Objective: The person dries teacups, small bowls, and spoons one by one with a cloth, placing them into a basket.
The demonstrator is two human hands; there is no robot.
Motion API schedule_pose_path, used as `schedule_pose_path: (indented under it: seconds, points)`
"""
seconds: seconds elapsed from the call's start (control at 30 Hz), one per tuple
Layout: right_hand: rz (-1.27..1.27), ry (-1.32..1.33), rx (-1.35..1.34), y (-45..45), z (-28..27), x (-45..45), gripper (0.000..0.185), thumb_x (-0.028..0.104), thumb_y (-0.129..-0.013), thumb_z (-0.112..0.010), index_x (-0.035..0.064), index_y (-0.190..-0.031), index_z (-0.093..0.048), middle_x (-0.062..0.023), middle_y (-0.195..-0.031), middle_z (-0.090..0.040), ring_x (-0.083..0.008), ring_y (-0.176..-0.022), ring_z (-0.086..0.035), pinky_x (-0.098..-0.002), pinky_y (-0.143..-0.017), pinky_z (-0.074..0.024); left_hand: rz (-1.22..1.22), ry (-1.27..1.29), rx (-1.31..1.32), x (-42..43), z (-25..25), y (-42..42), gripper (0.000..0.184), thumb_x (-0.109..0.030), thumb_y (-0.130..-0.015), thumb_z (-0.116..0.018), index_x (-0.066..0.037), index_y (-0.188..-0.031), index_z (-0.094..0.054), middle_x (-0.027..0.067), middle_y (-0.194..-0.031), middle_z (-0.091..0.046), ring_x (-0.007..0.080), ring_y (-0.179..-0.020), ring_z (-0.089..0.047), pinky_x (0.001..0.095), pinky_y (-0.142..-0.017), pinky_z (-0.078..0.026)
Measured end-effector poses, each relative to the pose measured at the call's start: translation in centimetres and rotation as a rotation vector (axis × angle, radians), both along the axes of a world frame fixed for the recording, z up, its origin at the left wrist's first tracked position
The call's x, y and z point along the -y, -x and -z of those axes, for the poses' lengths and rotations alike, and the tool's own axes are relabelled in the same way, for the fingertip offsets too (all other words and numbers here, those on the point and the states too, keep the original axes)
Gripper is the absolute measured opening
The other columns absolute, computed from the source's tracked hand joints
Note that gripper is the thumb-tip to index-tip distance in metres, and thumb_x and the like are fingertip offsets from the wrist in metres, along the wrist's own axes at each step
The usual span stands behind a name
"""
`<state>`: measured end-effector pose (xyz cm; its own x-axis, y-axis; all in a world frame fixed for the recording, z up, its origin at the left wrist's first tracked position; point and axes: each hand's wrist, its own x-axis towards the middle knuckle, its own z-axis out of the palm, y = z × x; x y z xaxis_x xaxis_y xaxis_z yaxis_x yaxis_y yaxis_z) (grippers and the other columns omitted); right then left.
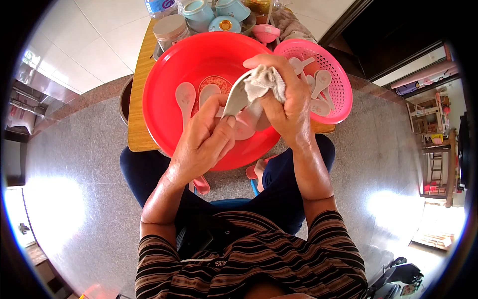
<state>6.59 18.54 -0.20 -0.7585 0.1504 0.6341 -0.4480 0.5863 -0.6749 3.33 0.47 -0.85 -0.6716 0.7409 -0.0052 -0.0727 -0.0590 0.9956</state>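
Above the big red basin (162,104), my left hand (203,139) pinches a white soup spoon (236,98), which is tilted up to the right. My right hand (294,102) is closed around a bunched white cloth (262,82), which presses against the spoon's upper end. The fingers and cloth hide part of the spoon. Inside the basin, a white patterned spoon (185,95) leans at the left, with another spoon (209,91) beside it. More pale pieces below my hands are partly covered.
To the right of the basin stands a pink colander (341,94) holding several white spoons (322,79). Behind the basin are light-blue cups (198,15), a lidded jar (170,30) and a small pink bowl (266,33). Everything rests on a wooden table (137,132), above my knees.
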Motion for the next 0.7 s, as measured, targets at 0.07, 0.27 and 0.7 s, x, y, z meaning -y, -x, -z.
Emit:
schedule_pose_path:
  seconds: [0.07,0.27,0.7]
  points:
    - [0.04,-0.093,-0.009,-0.2,-0.1,-0.7,0.032,0.0,-0.079,-0.064,0.009,-0.109,-0.06,-0.0076,-0.092,-0.07,-0.02,-0.084,-0.071,-0.0284,-0.07,-0.0546,-0.006,0.021,-0.028,0.1,-0.1,0.0,0.021,-0.013,-0.102,-0.043,0.001,-0.117,-0.046,-0.0044,-0.063,-0.043,0.0018,-0.048,-0.038,0.019,-0.045,-0.028]
    - [0.022,-0.039,-0.028,0.4,0.3,-0.3,0.028,0.003,-0.076,-0.068,0.008,-0.103,-0.062,-0.0084,-0.09,-0.07,-0.0222,-0.08,-0.071,-0.029,-0.065,-0.0541,0.004,0.014,-0.021,0.2,0.1,0.0,0.022,-0.013,-0.102,-0.044,0.001,-0.118,-0.046,-0.004,-0.062,-0.043,0.0013,-0.05,-0.04,0.0191,-0.046,-0.027]
    - [0.034,-0.079,-0.021,0.5,0.5,-0.5,0.035,0.008,-0.073,-0.074,0.0122,-0.106,-0.062,-0.0066,-0.089,-0.069,-0.0232,-0.081,-0.07,-0.0297,-0.068,-0.0536,0.002,0.032,-0.017,0.3,-0.2,0.1,0.022,-0.013,-0.1,-0.046,0.002,-0.116,-0.046,-0.0031,-0.062,-0.043,0.0022,-0.05,-0.04,0.0197,-0.046,-0.028]
